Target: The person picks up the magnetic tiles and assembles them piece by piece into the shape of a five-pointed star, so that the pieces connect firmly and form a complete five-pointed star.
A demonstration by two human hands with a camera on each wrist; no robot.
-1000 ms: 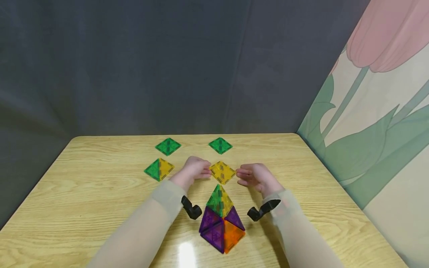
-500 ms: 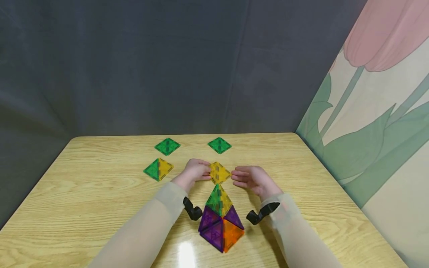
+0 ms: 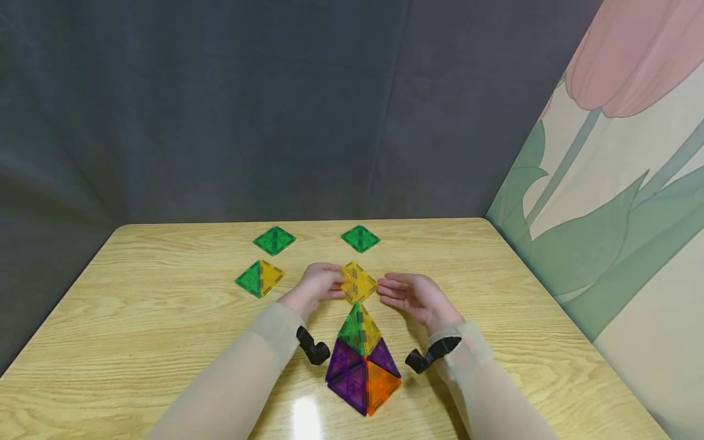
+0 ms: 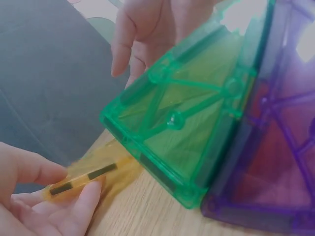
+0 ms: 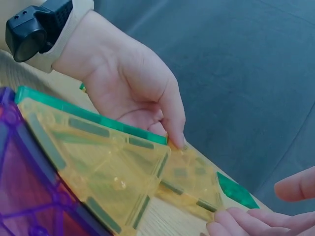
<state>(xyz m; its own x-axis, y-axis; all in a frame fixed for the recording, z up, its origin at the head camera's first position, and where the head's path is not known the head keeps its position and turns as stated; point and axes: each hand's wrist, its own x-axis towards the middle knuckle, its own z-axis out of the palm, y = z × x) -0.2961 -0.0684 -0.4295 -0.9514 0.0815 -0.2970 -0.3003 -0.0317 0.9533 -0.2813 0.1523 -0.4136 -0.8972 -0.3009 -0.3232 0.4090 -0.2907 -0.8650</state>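
Note:
A pair of joined yellow triangular magnetic tiles [image 3: 359, 283] forms a diamond beyond the built piece in the head view. My left hand [image 3: 320, 285] pinches its left corner between thumb and fingers, as the left wrist view shows. My right hand [image 3: 414, 296] is at its opposite corner, fingers fairly straight and thumb apart; its fingertips [image 5: 221, 219] appear to touch the tile edge. Just nearer stands a pointed magnetic tile structure [image 3: 352, 385], with green and yellow triangles at its tip and purple and orange ones below. In the left wrist view its green triangle [image 4: 172, 118] partly hides the yellow pair.
Two green tile diamonds, one at left [image 3: 275, 241] and one at right [image 3: 360, 238], lie near the wooden table's [image 3: 137, 318] far edge. A green-and-yellow diamond [image 3: 260, 278] lies left of my left hand. A dark curtain [image 3: 264, 110] hangs behind.
The yellow pair has shifted slightly left, and its tilt has changed a little. My right hand has moved a little left with it. The tile structure and the other diamonds stay put.

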